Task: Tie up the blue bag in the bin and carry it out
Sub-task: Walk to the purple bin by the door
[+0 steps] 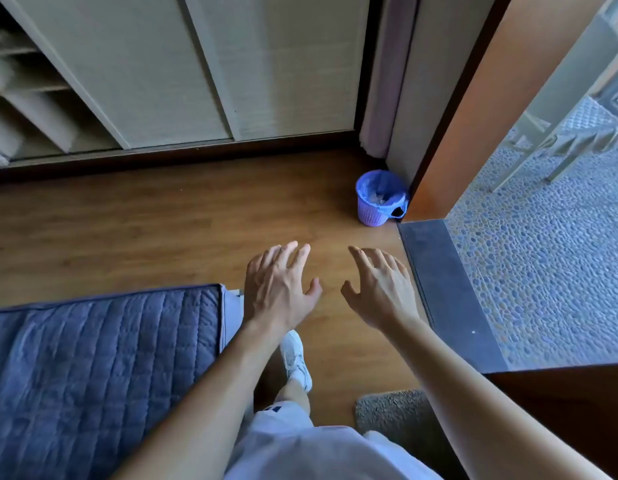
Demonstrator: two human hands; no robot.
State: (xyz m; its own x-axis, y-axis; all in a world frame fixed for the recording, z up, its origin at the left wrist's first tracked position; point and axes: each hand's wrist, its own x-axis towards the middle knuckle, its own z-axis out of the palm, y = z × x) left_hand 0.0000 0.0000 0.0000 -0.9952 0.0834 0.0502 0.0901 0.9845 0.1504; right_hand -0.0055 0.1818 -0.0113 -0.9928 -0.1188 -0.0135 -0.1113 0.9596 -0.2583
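Note:
A small purple mesh bin stands on the wooden floor in the corner by the door frame. A blue bag lines it, folded over the rim, with some light rubbish inside. My left hand and my right hand are stretched out side by side above the floor, palms down, fingers spread, holding nothing. Both hands are well short of the bin, which lies ahead and slightly to the right.
A bed with a blue quilted cover is at the lower left. Wardrobe sliding doors run along the far wall. An open doorway with a dark threshold leads right onto a pebble-tiled floor. A mat lies by my feet.

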